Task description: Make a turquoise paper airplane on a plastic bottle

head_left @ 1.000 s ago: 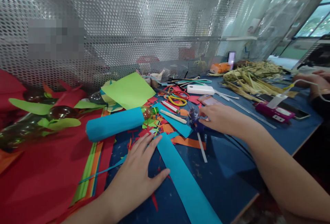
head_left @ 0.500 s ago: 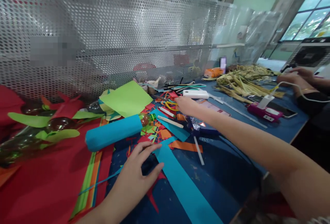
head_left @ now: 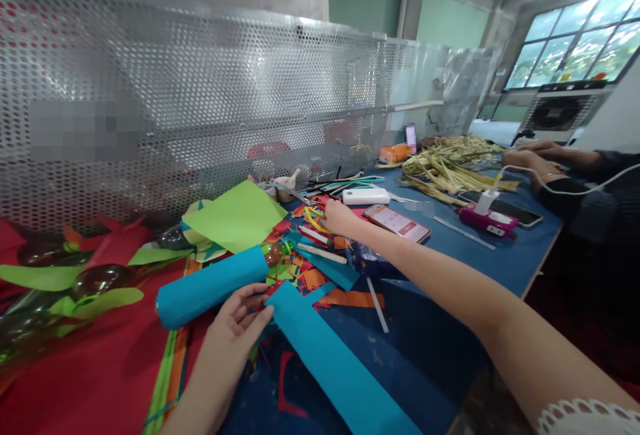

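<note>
My left hand [head_left: 240,321] pinches the upper corner of a long blue paper strip [head_left: 335,361], which slants down toward the table's near side. Stretched forward, my right hand [head_left: 337,217] is closed around the yellow handles of a pair of scissors [head_left: 313,215], their blades pointing away to the left. Just beyond my left hand lies a green bottle wrapped in blue paper [head_left: 213,286], its neck toward the paper scraps [head_left: 313,279]. Under my right forearm sits a dark blue glue gun [head_left: 365,260], partly hidden, with a glue stick [head_left: 377,305] jutting from it.
Bottles with paper petals [head_left: 103,278] rest on red paper [head_left: 95,368] at the left. Green paper [head_left: 235,215] lies behind the wrapped bottle. A phone [head_left: 399,223], a purple power socket [head_left: 487,220] and dried husks [head_left: 450,161] are at the right, where another person's hands [head_left: 533,158] work.
My left hand has closed on the blue strip and lifted its end slightly leftward. My right hand has drawn the scissors up from the scraps. The view has turned right.
</note>
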Tool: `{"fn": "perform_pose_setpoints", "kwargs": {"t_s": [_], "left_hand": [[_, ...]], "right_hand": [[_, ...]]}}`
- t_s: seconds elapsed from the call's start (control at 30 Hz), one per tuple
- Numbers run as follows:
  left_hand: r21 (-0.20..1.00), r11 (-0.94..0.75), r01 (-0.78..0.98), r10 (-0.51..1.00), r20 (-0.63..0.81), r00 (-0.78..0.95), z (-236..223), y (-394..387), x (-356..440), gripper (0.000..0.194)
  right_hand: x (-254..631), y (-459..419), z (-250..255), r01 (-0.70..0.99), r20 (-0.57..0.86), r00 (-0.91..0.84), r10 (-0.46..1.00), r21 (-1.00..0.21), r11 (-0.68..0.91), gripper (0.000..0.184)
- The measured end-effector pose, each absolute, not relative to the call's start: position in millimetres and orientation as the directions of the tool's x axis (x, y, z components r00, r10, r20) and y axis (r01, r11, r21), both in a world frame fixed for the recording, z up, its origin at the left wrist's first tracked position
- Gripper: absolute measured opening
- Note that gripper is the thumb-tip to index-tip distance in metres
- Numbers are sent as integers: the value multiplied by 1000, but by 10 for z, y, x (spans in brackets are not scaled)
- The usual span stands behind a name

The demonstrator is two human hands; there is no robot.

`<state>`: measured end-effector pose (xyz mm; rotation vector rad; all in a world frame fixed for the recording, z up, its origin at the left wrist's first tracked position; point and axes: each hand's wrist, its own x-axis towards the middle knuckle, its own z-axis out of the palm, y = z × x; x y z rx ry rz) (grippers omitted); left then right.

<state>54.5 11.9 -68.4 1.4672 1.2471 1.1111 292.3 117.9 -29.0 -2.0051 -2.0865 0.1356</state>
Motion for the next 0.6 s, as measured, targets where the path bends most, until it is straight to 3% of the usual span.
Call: {"fn": "perform_pose_setpoints", "kwargs": {"t_s": [0.17,0.27,0.47,0.6], "left_hand": [[992,-26,127,999,23,31,-479,193,509,43],[992,-71,107,996,64,67,-365,269,560,35],[987,-114,113,985,98,143,-323,319,741,26],[999,29,24,985,-32,172,-451,226,805,39]], "right_hand": [[2727,679,-250,698,94,-146,985,-695,169,22],[2579,377,-302,449,93,-273,957,-868,213,19],[2539,157,-520,133,120,-294,948,-977,165,40],[2581,170,-644,62,103,-282,954,-990,126,38]]}}
